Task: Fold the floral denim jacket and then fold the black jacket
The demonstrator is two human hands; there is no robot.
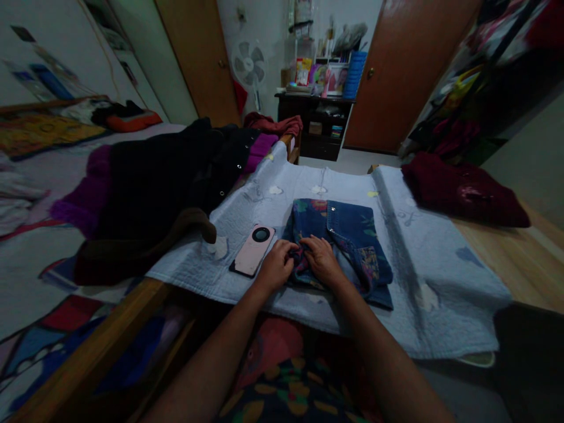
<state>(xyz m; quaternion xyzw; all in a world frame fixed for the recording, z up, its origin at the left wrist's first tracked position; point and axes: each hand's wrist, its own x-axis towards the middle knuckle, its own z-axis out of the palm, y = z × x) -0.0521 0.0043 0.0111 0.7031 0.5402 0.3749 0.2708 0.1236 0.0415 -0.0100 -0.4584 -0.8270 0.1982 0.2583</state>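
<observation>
Garment point(356, 226) seemingly mostly folded near front edge of cloth point(462, 288); bunched left side, unflattened, gripped by left hand point(277, 264); right hand point(324, 258) laid on, grip unclear.

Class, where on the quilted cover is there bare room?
Right of the folded denim garment, bare cover runs to the maroon garment and wooden surface; another strip lies beyond the denim. Left is crowded: phone between black garment and left hand.
</observation>
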